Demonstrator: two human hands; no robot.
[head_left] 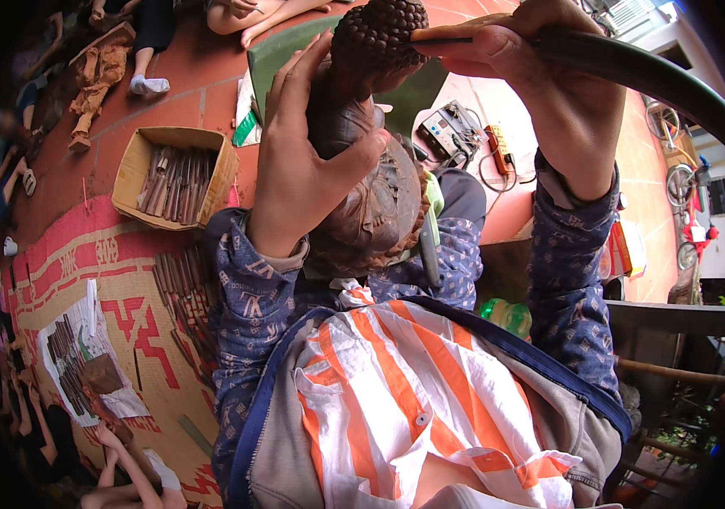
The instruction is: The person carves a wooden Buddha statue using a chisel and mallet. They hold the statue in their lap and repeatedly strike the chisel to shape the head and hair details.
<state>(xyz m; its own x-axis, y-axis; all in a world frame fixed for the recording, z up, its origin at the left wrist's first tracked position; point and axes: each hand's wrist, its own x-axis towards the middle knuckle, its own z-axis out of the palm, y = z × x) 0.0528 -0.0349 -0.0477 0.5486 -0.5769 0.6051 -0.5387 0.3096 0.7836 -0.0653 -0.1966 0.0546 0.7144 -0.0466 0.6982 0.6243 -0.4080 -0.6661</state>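
A dark brown carved wooden statue (366,191) stands tilted in front of me, its head (379,38) covered in small round curls. My left hand (303,165) is wrapped round the statue's neck and shoulder, the thumb spread across its front. In my right hand (570,106) is a flexible-shaft carving tool (651,72), thick and black, running off to the right. Its thin dark tip (447,40) points left and meets the side of the curled head, or comes very near it. The statue's lower part rests by my lap.
A cardboard box (129,199) of chisels stands at left, with more chisels (184,288) on the patterned mat (57,254). Right of the statue lie a control box (447,131) and an orange power strip (498,148) with cables. Other people sit at the left and top; a carved figure (99,81) lies there.
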